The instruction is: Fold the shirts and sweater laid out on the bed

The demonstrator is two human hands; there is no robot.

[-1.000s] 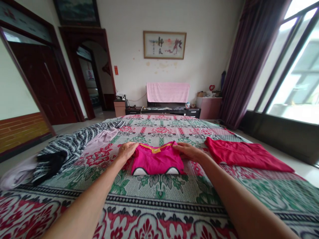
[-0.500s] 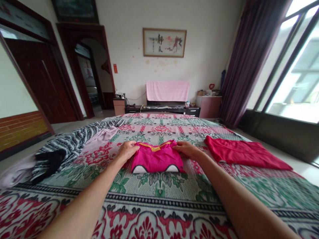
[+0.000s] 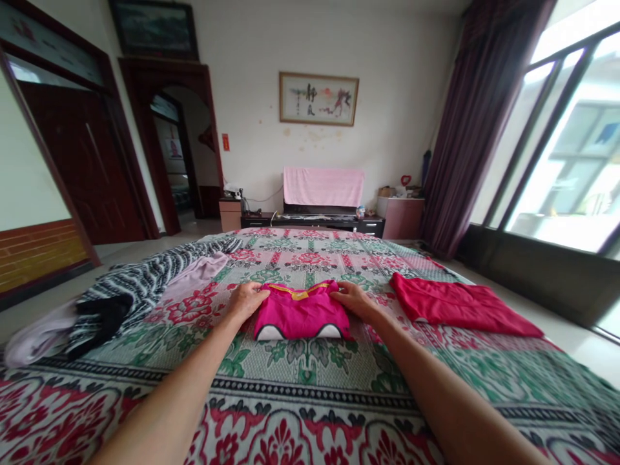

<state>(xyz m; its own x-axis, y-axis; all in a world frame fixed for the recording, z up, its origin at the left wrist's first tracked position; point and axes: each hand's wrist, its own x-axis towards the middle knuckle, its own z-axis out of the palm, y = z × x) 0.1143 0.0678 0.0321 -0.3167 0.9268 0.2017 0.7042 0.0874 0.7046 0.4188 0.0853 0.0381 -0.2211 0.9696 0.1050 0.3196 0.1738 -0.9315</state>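
A folded magenta shirt (image 3: 301,316) lies on the patterned bedspread (image 3: 310,374) in front of me. Its neckline has yellow trim, and two white patches with dark edging show along its near edge. My left hand (image 3: 248,301) pinches the shirt's far left corner between thumb and fingers. At the far right corner, my right hand (image 3: 356,299) grips the fabric in the same way. Both forearms reach in from the bottom of the view.
On the right of the bed lies a folded red garment (image 3: 460,307). Black-and-white patterned clothing (image 3: 140,284) and a pale pink garment (image 3: 198,271) are heaped at the left. Beyond the bed, a pink cloth (image 3: 323,186) hangs over a low black cabinet (image 3: 371,226).
The view has tilted up slightly, so the room sits lower in the picture. Both hands keep hold of the shirt's corners, and the shirt's shape looks nearly the same.
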